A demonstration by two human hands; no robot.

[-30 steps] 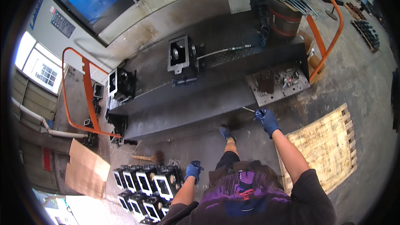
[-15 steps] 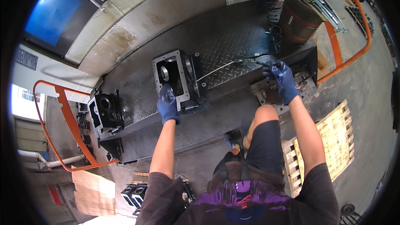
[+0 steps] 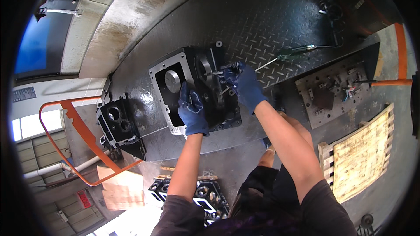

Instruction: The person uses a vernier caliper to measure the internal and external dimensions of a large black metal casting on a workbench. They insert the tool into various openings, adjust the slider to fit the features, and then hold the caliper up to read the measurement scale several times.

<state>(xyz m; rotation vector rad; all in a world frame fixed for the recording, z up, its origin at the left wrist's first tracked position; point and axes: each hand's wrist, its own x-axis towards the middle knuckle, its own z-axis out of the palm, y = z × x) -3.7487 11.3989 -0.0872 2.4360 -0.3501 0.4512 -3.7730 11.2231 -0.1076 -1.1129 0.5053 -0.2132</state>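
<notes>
Tread-plate platform (image 3: 258, 26) bears the black housing (image 3: 211, 105), opening facing us, with our left hand (image 3: 191, 111) at its rim, perhaps for steadiness (finger grip indeterminable), while our right hand (image 3: 246, 85) keeps fingers clamped on a slim metal piece (image 3: 215, 73) alongside.

From my end, I can read nothing: dark label plate (image 3: 24, 94) on pale panel (image 3: 57, 86) above orange loop rail (image 3: 83, 126), red sign (image 3: 83, 199) below it.
</notes>
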